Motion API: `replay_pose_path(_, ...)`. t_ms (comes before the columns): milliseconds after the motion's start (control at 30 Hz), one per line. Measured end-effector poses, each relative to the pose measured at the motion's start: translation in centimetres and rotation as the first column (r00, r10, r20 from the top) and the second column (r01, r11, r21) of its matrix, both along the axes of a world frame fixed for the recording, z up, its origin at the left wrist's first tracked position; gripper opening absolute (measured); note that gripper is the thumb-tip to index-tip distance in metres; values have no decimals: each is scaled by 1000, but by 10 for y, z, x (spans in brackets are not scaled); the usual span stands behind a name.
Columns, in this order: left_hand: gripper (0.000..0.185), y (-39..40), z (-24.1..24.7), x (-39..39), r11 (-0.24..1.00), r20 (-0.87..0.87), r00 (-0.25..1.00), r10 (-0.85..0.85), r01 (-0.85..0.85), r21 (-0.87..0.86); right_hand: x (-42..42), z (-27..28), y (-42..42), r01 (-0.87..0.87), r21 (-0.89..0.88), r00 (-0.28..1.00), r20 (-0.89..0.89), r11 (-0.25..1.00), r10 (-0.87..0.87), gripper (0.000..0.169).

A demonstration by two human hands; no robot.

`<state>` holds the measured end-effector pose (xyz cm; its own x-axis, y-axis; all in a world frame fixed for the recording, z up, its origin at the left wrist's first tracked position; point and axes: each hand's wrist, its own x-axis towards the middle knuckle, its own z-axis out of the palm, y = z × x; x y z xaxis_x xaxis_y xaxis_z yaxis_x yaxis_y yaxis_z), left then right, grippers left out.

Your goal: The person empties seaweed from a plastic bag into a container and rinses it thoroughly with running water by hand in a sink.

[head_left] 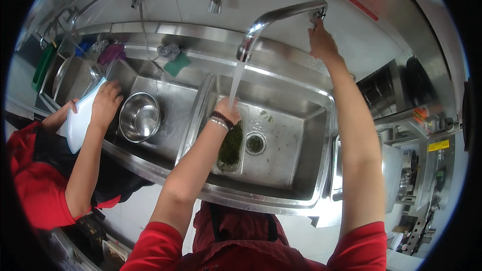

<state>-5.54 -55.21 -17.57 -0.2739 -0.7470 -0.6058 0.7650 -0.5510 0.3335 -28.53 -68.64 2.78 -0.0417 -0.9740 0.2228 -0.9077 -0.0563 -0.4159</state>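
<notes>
Water runs from the spout of a chrome faucet (244,47) into the right basin of a stainless steel sink (314,150). My left hand (228,110) is under the stream, at the upper end of a rectangular metal container holding dark green leafy pieces (230,146); its fingers are partly hidden by water and glare. My right hand (323,41) reaches up to the faucet's handle (315,19) with its fingers around it. Beside the container is the round drain (255,143), with green bits in it and scattered on the basin floor.
At the left, a co-worker's hands (107,99) hold a white plate with a blue rim (81,120) over the sink. A steel bowl (139,117) sits in the middle basin. A green scouring pad (177,64) and steel wool (168,51) lie on the back ledge.
</notes>
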Motion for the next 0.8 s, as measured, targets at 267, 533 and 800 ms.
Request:
replay_pose_path(267,12,27,7,3,976,185,981,-53,11,217,93,-147,125,-399,565,311,825,723,-473,15)
replay_pose_path(533,19,44,17,15,923,203,952,229,-278,264,189,-233,151,-413,703,-198,552,579,-810,12)
replay_pose_path(800,23,44,-3,15,930,332,943,15,-136,342,142,-176,151,-446,747,637,652,493,-411,22)
